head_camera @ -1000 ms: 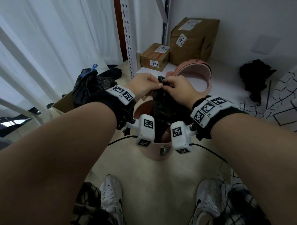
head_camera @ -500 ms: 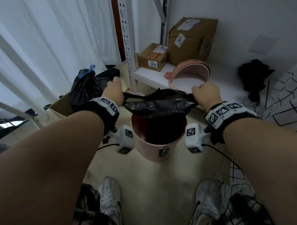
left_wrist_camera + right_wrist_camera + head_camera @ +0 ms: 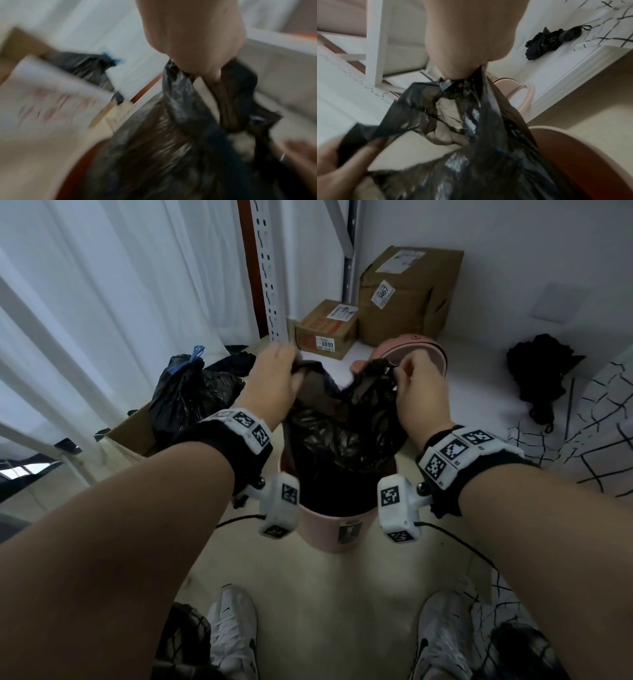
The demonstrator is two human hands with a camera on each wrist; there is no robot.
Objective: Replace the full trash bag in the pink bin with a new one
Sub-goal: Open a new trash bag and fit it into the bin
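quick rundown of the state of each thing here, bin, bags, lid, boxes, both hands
pink bin: upright, lid off
new black bag: mouth held apart above the bin
left hand: grips bag's left edge
right hand: pinches right edge
pink lid: leaning on the shelf
tied black bag: knotted shut
cardboard boxes: closed

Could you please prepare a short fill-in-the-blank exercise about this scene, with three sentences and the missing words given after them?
1. The left hand and the right hand each grip the top of a ____ trash bag.
2. The bag hangs into the ____ bin on the floor.
3. The small cardboard box carries a label with the number ____.

Missing words: black; pink; 8090
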